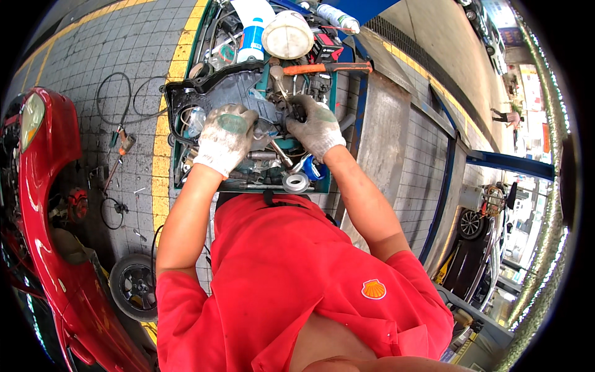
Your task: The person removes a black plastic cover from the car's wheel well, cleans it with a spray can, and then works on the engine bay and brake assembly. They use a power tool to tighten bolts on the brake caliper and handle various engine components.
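Red shirt (279, 266); black cover (217, 93) beyond hands (225, 133) (316, 128)

The place was a car repair workshop. A glossy red car body (43, 180) stood at the left, near a loose black-tyred wheel with dark spokes (132, 286). A teal-rimmed rectangular tray (334, 93) brimmed with metal tools and parts, including an orange-handled hammer (328, 68). A painted yellow line (161, 180) edged the grey tiled floor (71, 68).
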Tool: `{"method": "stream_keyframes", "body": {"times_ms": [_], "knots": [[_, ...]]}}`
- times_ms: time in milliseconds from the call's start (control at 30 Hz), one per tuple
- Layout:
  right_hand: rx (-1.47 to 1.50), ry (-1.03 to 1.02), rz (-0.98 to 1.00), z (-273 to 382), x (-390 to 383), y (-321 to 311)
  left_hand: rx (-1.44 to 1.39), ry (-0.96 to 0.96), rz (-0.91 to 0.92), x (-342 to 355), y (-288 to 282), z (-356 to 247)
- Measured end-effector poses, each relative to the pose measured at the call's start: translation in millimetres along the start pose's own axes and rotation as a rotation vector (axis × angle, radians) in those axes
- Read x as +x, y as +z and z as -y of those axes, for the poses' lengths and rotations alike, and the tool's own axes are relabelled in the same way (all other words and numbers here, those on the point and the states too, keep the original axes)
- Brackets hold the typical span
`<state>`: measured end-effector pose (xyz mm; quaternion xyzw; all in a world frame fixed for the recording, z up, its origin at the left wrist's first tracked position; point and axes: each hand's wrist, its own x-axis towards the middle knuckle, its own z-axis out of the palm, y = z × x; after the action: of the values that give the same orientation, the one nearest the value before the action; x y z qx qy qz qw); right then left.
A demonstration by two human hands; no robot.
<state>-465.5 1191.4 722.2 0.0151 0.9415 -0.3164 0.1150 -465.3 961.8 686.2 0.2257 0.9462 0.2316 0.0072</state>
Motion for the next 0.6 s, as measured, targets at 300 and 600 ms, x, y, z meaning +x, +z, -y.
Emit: {"method": "stream_keyframes", "body": {"times_ms": [300,600], "knots": [[-0.258,-0.05,0.106,30.1,11.3,-0.4,-0.122,-0.021,-0.015,-9.4,8.8,10.1],[-0.268,-0.036,0.17,25.5,23.3,14.8,-0.335,-0.083,-0.355,-34.5,-5.2,2.9]]}}
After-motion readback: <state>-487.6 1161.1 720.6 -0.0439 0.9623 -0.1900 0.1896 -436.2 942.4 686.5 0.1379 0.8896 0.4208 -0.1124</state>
